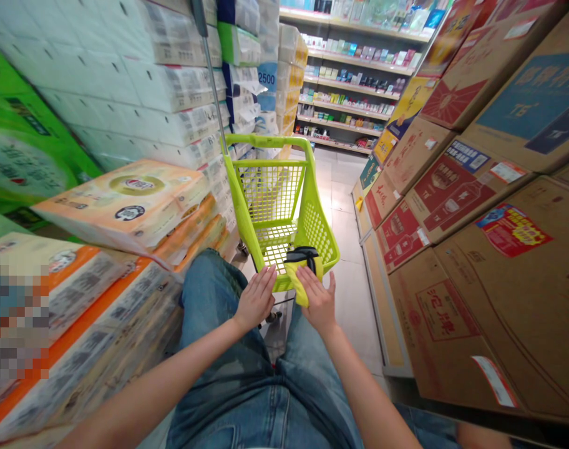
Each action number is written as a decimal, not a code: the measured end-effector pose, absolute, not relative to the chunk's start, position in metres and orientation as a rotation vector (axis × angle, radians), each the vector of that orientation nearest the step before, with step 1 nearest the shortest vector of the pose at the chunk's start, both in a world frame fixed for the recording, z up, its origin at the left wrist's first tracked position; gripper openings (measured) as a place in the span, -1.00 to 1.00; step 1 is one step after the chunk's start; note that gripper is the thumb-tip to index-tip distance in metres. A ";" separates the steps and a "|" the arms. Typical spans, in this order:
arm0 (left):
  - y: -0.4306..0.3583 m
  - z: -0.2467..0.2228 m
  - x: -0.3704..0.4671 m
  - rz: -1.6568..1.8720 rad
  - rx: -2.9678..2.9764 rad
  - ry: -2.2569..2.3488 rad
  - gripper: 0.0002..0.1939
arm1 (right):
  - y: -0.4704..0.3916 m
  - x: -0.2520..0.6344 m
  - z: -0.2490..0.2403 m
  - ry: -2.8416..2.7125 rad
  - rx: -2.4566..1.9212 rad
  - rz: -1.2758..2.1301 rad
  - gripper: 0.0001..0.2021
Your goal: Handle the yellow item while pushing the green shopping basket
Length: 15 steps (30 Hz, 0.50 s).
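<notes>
One lime-green plastic shopping cart (241,206) stands just ahead of the two hands, its sides and far wall pierced by a grid of openings, a single metal pole (214,87) rising at its far left corner. The left hand (257,296) touches the near edge with fingers straight; whether it grips underneath I cannot tell. Beside it, the right hand (318,298), unclenched with thumb apart, lays its fingers over one bright yellow cloth (302,293) at the same edge. A black item (303,254) lies just beyond those fingers.
</notes>
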<state>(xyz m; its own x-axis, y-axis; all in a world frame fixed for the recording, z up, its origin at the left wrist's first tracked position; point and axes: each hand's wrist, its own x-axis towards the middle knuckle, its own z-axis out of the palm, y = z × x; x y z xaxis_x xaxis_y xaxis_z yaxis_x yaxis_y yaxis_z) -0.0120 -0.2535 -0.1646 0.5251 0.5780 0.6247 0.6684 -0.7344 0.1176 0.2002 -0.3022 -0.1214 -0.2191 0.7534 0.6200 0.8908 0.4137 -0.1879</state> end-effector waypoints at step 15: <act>-0.255 -0.169 -0.005 -1.092 -2.592 -1.108 -0.17 | -0.304 0.146 -0.118 -1.889 -1.446 -0.229 -0.45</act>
<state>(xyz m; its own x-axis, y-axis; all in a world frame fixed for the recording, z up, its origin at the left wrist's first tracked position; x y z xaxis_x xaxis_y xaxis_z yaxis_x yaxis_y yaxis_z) -0.0048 -0.2548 -0.1689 0.4722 0.5835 0.6607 0.6691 -0.7252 0.1623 0.1459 -0.3035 -0.1176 -0.0972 0.7625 0.6397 0.8930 0.3506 -0.2822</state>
